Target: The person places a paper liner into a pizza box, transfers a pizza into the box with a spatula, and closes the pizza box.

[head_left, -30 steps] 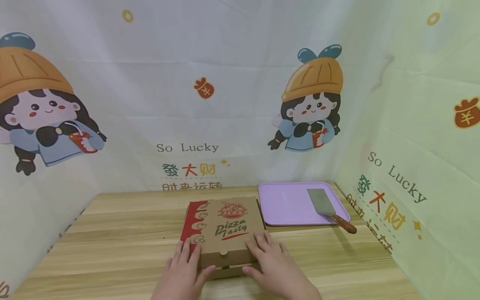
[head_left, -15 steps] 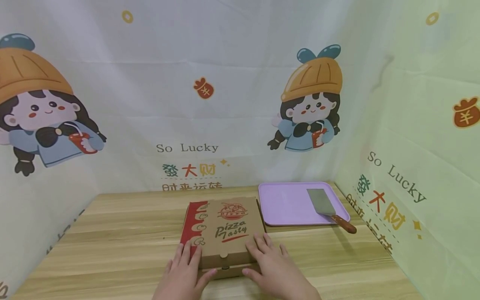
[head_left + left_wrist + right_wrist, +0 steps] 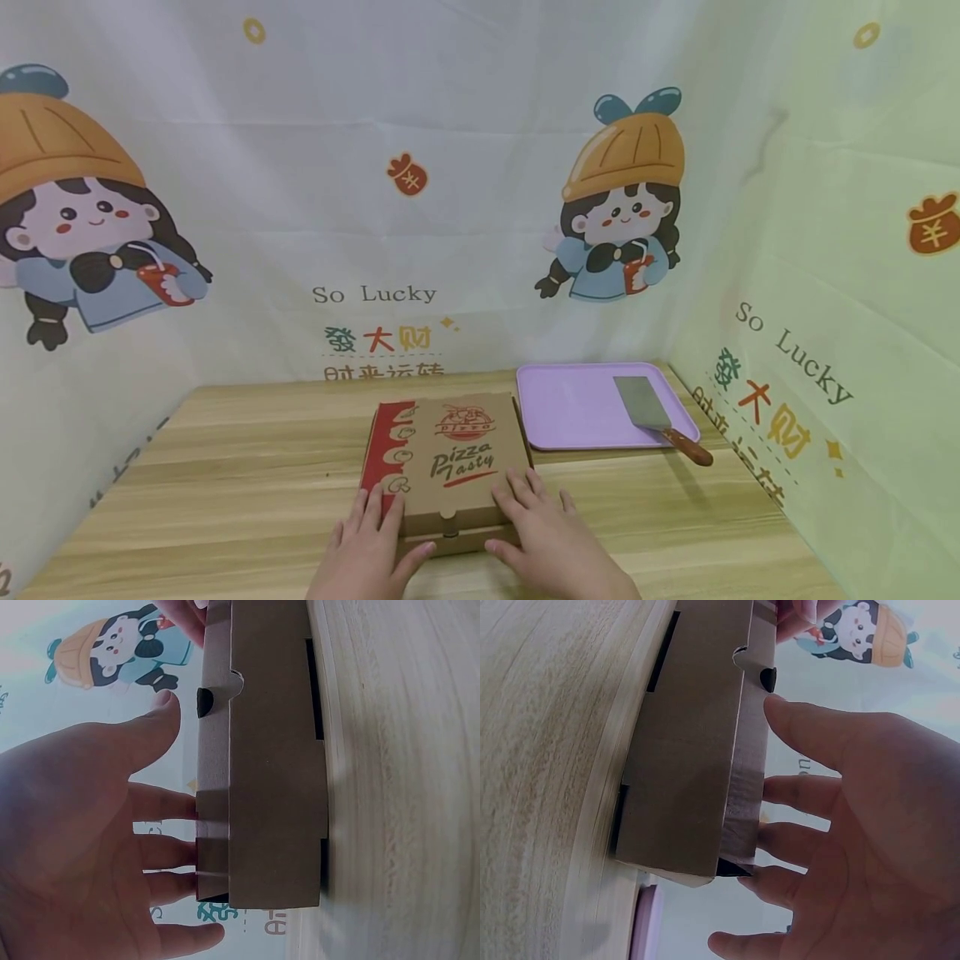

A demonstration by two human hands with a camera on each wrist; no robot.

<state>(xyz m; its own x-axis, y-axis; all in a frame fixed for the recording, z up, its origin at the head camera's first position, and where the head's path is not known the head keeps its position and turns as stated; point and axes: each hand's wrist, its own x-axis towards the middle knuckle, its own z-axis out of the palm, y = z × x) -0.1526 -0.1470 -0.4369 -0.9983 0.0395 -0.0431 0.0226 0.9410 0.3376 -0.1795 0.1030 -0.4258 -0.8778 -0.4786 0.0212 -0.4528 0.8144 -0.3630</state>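
Observation:
A brown cardboard pizza box with a red printed strip lies on the table in the head view, its lid down. My left hand rests on the lid's front left corner, fingers extended, thumb by the front edge. On the front right corner lies my right hand, its fingers spread over the lid. Both wrist views show the box front with a small notch and a dark half-round spot near its middle. A dark gap shows at the lid's corner in each. The inside of the box is hidden.
To the right of the box, a purple tray stands at the back of the wooden table. A metal spatula lies across it, its wooden handle past the tray's rim. Printed cloth hangs behind and on both sides.
Both hands stay almost in place on the lid. At the front middle, the lid's small tab looks slightly closer to the dark slot below it. Tray and spatula have not moved.

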